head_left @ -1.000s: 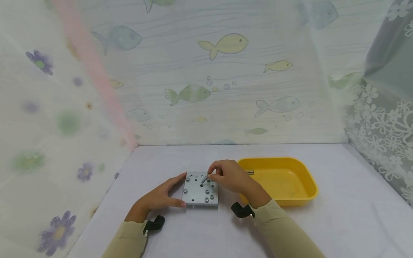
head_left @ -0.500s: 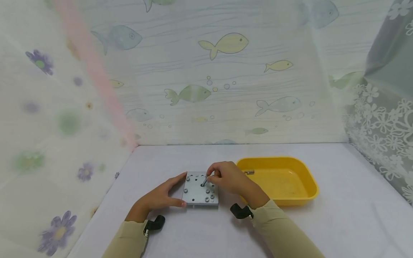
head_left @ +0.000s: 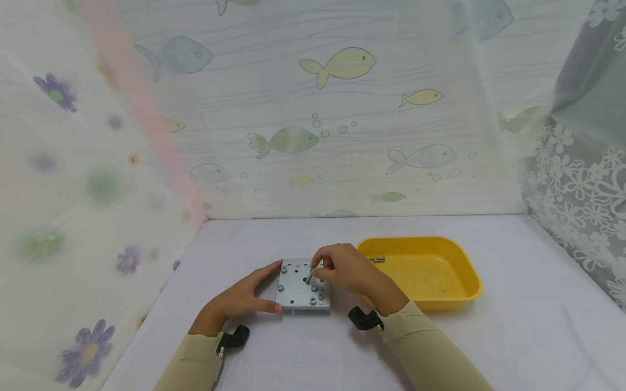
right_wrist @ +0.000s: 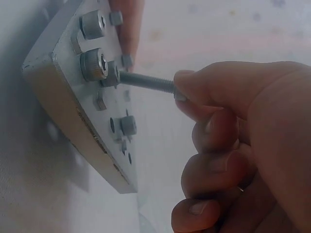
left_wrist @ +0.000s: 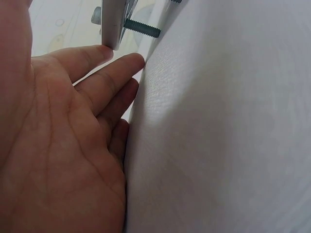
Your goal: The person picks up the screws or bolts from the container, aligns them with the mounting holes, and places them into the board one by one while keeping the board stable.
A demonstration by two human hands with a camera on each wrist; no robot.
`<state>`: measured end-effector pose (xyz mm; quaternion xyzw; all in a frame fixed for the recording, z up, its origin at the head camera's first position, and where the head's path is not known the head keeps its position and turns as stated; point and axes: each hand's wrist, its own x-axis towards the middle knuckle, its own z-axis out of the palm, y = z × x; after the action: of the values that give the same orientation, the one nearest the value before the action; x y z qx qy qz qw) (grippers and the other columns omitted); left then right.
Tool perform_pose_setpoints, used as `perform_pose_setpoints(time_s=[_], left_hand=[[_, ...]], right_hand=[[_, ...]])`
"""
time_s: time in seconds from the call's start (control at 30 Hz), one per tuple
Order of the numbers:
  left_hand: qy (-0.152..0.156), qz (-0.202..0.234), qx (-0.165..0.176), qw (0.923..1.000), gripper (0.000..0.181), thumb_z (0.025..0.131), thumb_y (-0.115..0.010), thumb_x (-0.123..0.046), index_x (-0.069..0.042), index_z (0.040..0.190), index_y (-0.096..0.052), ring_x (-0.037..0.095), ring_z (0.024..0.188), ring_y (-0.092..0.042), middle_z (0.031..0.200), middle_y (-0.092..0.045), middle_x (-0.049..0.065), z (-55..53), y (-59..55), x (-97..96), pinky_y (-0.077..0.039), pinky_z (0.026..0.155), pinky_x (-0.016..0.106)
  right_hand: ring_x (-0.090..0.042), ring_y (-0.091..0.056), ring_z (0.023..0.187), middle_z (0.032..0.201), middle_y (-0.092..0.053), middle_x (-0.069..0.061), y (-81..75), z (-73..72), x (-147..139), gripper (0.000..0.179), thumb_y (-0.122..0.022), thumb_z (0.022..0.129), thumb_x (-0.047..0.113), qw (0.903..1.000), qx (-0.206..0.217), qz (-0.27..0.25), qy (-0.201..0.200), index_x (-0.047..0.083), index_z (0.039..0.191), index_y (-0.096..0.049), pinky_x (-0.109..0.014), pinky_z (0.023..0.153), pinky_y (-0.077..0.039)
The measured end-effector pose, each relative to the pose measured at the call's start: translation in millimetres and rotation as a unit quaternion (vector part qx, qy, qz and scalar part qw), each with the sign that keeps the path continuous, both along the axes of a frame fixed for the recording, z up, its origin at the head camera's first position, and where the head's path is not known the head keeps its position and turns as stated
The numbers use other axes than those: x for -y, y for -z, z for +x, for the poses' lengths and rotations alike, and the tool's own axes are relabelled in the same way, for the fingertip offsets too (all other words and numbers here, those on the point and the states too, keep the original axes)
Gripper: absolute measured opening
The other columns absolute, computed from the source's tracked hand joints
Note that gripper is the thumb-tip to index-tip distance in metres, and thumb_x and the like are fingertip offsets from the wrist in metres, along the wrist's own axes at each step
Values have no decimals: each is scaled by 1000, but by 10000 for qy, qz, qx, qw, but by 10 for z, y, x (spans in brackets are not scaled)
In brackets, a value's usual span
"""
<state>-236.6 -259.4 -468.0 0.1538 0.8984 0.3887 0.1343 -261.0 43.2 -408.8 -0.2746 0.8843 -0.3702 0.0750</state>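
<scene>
A silver metal plate (head_left: 295,285) with several holes lies before me, socket-head screws (right_wrist: 95,63) standing in its top. My left hand (head_left: 239,298) spans the plate's left side with thumb and index finger extended to its corners; in the left wrist view its fingers are nearly straight, and the index fingertip touches the plate's edge. A threaded screw (left_wrist: 142,27) sticks out from the plate's underside. My right hand (head_left: 344,269) pinches a slim metal bolt (right_wrist: 148,82) between thumb and index finger. The bolt leans, its lower end at a hole near the plate's middle.
A yellow tray (head_left: 430,277) stands to the right, partly behind my right hand and wrist, with small metal pieces (head_left: 377,259) at its left end. A white cloth (head_left: 303,358) covers the table. Patterned curtains (head_left: 352,174) hang at the back and sides.
The bolt has tipped steeper and its lower end has come down to the hole. My right hand has shifted slightly left with it. The left hand and plate have hardly moved.
</scene>
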Motion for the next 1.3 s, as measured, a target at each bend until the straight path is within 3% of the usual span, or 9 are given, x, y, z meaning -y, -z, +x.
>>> perform_pose_setpoints(time_s=[0.33,0.63,1.03,1.3], left_hand=[[35,72,-21,10000,112,70,-91,-55,-39,163,-30,26,161,-15,171,-24,-8,-9,12,6,-13,128,60],[78,84,-52,9999,111,72,-91,-53,-39,163,-29,26,161,-14,171,-24,-9,-5,8,17,-13,128,60],[11,108,77,9999,110,72,-91,-52,-39,163,-30,27,161,-14,172,-23,-8,-1,-1,-3,-12,128,61],[26,67,56,10000,111,72,-91,-52,-38,163,-29,27,161,-14,172,-23,-8,0,-11,-7,-13,128,61]], right_hand=[[-11,-48,55,63,-51,5,-24,-5,-31,6,-77,95,29,9997,-26,231,83,28,98,-72,-23,51,-39],[-9,-46,55,61,-51,7,-24,-8,-16,6,-77,94,28,9998,-86,117,-164,26,99,-74,-22,51,-38],[-11,-49,55,63,-53,7,25,21,41,6,-74,96,32,9991,-281,150,273,28,101,-73,-23,49,-39],[-10,-48,55,64,-53,7,62,26,103,10,-75,96,31,9988,-364,251,222,25,104,-74,-22,49,-38]])
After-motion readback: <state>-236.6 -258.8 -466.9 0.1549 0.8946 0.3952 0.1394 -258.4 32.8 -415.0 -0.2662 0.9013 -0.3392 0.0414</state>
